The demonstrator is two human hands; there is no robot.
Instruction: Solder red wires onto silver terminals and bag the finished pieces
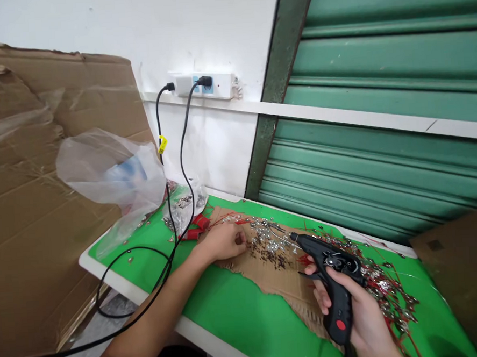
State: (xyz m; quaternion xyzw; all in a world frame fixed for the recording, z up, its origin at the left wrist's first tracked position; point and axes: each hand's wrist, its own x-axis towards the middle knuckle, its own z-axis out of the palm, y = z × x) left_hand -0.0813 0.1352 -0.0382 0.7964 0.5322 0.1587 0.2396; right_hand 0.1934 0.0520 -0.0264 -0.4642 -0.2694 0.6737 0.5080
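Observation:
My right hand (pixel 361 305) is wrapped round the grip of a black soldering gun (pixel 335 267), whose tip points left over the cardboard sheet. Beside it, my left hand (pixel 226 241) has its fingers curled and pinched together at the edge of a pile of small silvery metal parts (pixel 266 236). Whatever lies between those fingertips is too small to make out. Tiny dark pieces (pixel 273 257) are scattered on the torn cardboard sheet (pixel 261 279), between the two hands. Just behind my left wrist lie red bundles (pixel 193 233).
Red wires with metal parts (pixel 384 285) crowd the right side of the green tabletop (pixel 230 308). Black cables (pixel 185 133) drop from a wall power strip (pixel 216 85) across the left side. A plastic bag (pixel 112 164) and a big cardboard box (pixel 30 213) stand at left.

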